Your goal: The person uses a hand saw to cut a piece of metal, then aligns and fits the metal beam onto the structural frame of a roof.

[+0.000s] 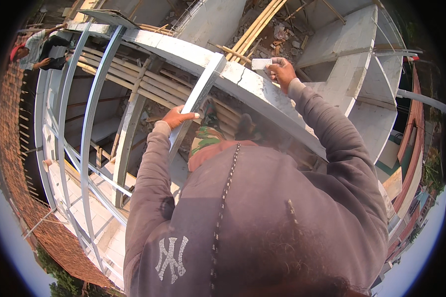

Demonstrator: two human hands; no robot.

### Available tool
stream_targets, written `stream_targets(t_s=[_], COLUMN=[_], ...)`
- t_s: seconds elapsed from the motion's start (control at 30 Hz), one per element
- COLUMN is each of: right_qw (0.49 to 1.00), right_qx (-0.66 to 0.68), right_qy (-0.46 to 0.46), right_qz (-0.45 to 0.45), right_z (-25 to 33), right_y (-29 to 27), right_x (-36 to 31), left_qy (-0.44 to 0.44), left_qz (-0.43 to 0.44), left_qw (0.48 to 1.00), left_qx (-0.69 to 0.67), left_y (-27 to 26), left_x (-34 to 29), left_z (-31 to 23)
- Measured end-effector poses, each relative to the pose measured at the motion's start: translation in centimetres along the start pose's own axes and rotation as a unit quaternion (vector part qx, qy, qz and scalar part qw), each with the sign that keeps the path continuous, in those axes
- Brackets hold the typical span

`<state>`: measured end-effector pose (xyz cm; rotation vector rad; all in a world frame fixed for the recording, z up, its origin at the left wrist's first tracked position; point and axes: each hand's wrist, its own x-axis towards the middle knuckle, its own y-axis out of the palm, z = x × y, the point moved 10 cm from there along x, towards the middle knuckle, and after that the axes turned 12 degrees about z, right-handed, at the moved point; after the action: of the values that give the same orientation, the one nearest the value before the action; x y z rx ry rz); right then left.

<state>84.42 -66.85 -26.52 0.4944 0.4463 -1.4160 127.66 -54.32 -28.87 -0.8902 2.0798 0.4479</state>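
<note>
My left hand (180, 118) is closed around a pale metal beam (203, 81), its thumb lying across the near face. The beam's far end rests on the top of a white concrete ledge (176, 49). My right hand (282, 73) is raised above that ledge and pinches a small white rectangular block (260, 64) between thumb and fingers. A dark crack (241, 75) runs down the ledge's face just below the block. What the block is made of cannot be made out.
Bamboo poles (256, 30) lean over rubble below, and more poles (148, 81) run under the ledge. Metal rafters (100, 81) arch at the left. A seated person in a red cap (19, 51) is at the far left. Tiled roofing (15, 163) borders the left side.
</note>
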Motion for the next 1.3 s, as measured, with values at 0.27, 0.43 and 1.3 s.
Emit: stream_targets(t_s=[0.27, 0.43, 1.3], right_qw=[0.996, 0.996, 1.000], right_qx=[0.075, 0.070, 0.017], right_qy=[0.035, 0.047, 0.012], right_qz=[-0.036, -0.003, 0.003], right_z=[-0.1, 0.8, -0.4], right_y=[1.4, 4.0, 8.8], right_x=[4.3, 6.9, 9.5], left_qy=[0.032, 0.047, 0.055], left_qz=[0.015, 0.025, 0.004], left_qw=[0.999, 0.998, 0.998], left_qx=[-0.040, -0.040, -0.005], left_y=[0.7, 0.6, 0.6], left_x=[0.8, 1.1, 0.5], left_z=[0.0, 0.1, -0.6])
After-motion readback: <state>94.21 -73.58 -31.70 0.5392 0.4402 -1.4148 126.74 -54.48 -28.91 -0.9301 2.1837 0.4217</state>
